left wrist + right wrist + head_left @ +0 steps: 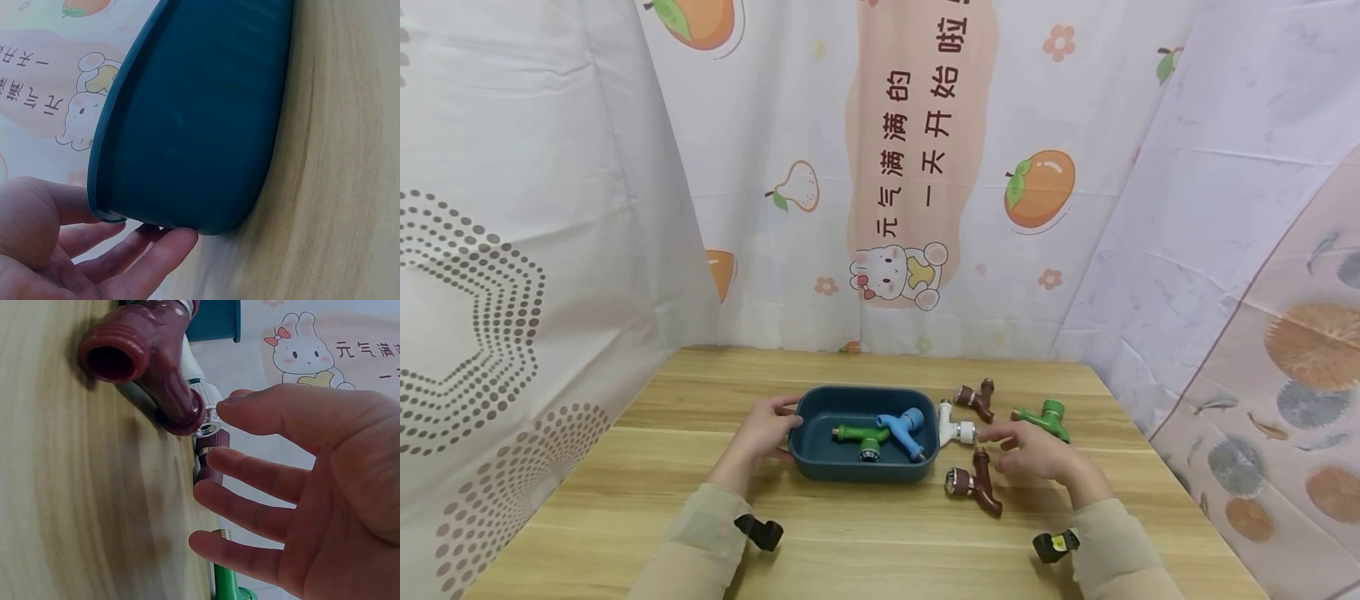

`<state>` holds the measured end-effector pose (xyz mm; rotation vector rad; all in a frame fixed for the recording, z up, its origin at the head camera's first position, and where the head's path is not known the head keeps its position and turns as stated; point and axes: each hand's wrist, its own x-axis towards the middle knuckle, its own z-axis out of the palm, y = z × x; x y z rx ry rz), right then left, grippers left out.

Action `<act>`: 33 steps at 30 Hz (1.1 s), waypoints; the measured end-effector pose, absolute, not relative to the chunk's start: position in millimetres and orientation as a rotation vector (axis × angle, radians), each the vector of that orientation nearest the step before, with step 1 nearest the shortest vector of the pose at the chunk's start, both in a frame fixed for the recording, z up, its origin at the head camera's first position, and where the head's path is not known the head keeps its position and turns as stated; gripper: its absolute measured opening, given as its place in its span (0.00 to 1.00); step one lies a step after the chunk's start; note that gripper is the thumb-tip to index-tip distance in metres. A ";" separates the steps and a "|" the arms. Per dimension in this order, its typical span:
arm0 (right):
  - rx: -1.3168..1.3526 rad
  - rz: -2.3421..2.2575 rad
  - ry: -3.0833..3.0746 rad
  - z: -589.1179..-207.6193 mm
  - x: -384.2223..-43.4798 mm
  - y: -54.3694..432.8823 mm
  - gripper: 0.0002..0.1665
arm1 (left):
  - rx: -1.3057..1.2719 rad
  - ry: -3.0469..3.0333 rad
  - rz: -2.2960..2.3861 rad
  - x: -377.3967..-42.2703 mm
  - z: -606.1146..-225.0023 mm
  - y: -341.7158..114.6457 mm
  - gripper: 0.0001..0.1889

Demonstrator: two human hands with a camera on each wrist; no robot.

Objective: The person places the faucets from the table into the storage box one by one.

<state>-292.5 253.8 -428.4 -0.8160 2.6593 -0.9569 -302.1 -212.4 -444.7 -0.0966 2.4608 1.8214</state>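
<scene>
My left hand (763,429) grips the left end of a dark blue plastic basin (865,472), its thumb at the rim and fingers against the outer wall (187,144). Inside the basin lie a green tap (854,433) and a blue tap (901,427), overlapping. My right hand (1033,454) hovers with fingers spread, holding nothing. Its fingertips come close to a white tap (953,431) beside the basin's right end. Below them sits a dark red-brown tap (982,483), whose open spout (112,356) faces the right wrist camera.
Another red-brown tap (976,398) lies farther back. A second green tap (1047,418) rests behind my right hand. All are on a wood-grain table (850,542), with a printed curtain (805,250) hanging behind and along both sides.
</scene>
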 end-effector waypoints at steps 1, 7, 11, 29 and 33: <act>-0.823 -0.953 2.658 -429.9 -292.5 253.4 0.27 | -0.095 2.462 1.820 -301.9 -445.0 -212.5 0.24; -0.854 -0.934 2.646 -434.1 -292.2 251.9 0.25 | -0.104 2.463 1.827 -302.3 -445.5 -212.2 0.24; -0.839 -0.918 2.656 -435.3 -291.9 251.9 0.27 | -0.115 2.457 1.832 -302.5 -445.0 -211.7 0.24; -0.887 -0.773 2.726 -442.3 -296.4 247.2 0.28 | -0.101 2.423 1.861 -304.0 -445.6 -213.1 0.24; -0.872 -0.772 2.722 -442.1 -296.2 244.6 0.28 | -0.105 2.432 1.861 -305.0 -446.7 -212.9 0.24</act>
